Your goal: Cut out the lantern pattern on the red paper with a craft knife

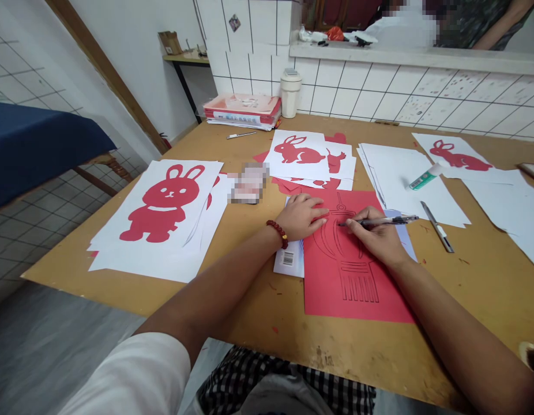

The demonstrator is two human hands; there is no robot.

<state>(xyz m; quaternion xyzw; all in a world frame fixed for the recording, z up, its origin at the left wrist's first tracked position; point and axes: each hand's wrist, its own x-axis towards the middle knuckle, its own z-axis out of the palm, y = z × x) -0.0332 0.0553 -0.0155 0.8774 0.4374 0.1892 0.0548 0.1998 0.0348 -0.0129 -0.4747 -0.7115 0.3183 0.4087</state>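
Observation:
A sheet of red paper (327, 294) lies in front of me, bearing a lantern outline with a fringe at the bottom, drawn in dark lines. My right hand (377, 235) grips a pen (388, 220), its tip at the lantern's upper middle. Flat on the red sheet's upper left edge, my left hand (300, 216) rests with its fingers spread and wears a beaded bracelet (277, 233). Under the red sheet sits a pale booklet with a barcode (288, 257). My right hand covers part of the drawing.
Left lie white sheets with a red rabbit cutout (169, 196); more rabbit sheets (299, 154) are behind. A glue stick (425, 177) and craft knife (437, 227) lie right, by white paper (401, 167). At the back stand a paper stack (243, 109) and a white cup (290, 95).

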